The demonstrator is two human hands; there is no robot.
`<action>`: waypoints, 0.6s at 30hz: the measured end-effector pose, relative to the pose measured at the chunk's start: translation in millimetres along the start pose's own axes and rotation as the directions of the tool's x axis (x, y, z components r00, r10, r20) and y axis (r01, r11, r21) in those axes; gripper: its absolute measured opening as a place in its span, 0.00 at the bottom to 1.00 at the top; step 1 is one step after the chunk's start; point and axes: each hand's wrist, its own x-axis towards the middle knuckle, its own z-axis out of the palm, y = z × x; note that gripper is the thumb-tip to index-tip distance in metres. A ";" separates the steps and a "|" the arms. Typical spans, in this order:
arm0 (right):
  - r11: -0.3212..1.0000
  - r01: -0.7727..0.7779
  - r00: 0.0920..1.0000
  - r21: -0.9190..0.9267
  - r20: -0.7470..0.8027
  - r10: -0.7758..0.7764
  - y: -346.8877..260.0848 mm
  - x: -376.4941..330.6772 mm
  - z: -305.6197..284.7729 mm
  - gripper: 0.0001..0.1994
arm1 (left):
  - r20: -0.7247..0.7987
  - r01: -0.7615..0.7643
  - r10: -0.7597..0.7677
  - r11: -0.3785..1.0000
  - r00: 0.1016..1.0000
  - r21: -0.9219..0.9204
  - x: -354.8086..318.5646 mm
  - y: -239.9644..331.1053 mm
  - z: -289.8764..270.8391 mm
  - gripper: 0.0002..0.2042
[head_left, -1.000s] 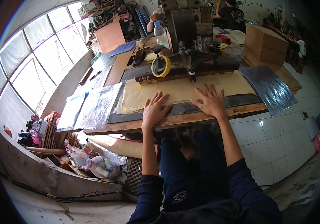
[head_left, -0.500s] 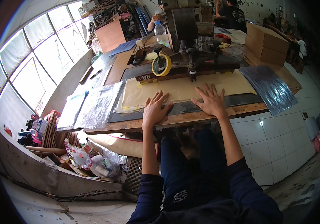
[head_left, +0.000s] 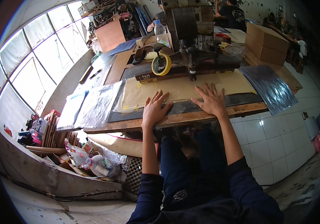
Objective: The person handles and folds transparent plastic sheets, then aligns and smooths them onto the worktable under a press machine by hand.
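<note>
head view looks down on a clear plastic sheet (head_left: 189,106) lying flat along the near edge of a workbench (head_left: 204,116), partly over a tan paper sheet (head_left: 182,89) and a dark mat (head_left: 249,99). the left hand (head_left: 154,108) lies palm down on the clear sheet, fingers spread and straight, gripping nothing. the right hand (head_left: 212,100) lies just beside it, well open too, fingers fanned, pressing flat on the same sheet and holding nothing. both forearms come up from dark blue sleeves at the lower edge.

behind the hands, across the tan paper, stands a dark metal press machine (head_left: 189,56) on a long dark base, with a yellow roll of tape (head_left: 161,64) leaning at its left end. left of the tan paper lie more clear plastic sheets (head_left: 96,106) on the bench. at the right end a shiny dark foil sheet (head_left: 270,87) hangs over the bench edge. beyond it sit brown cardboard boxes (head_left: 266,43). a plastic bottle (head_left: 160,28) stands behind the machine. another person in a dark shirt (head_left: 234,15) sits at the far side. under the bench at left lies a heap of scraps and bags (head_left: 89,160), beside a white tiled wall (head_left: 279,142).
</note>
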 end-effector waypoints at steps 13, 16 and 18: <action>1.000 0.003 1.000 0.004 -0.010 -0.003 -0.4 1.3 0.3 0.34 | -0.009 0.002 -0.002 1.000 1.000 -0.009 0.9 -0.9 1.0 0.27; 1.000 -0.004 1.000 -0.007 0.007 0.004 -0.6 0.6 -0.9 0.34 | -0.006 0.002 -0.002 1.000 1.000 -0.004 0.6 -0.2 0.7 0.27; 1.000 -0.007 1.000 -0.012 0.015 0.007 -1.0 1.3 -1.2 0.34 | -0.009 0.003 -0.003 1.000 1.000 -0.005 0.5 -0.3 0.2 0.27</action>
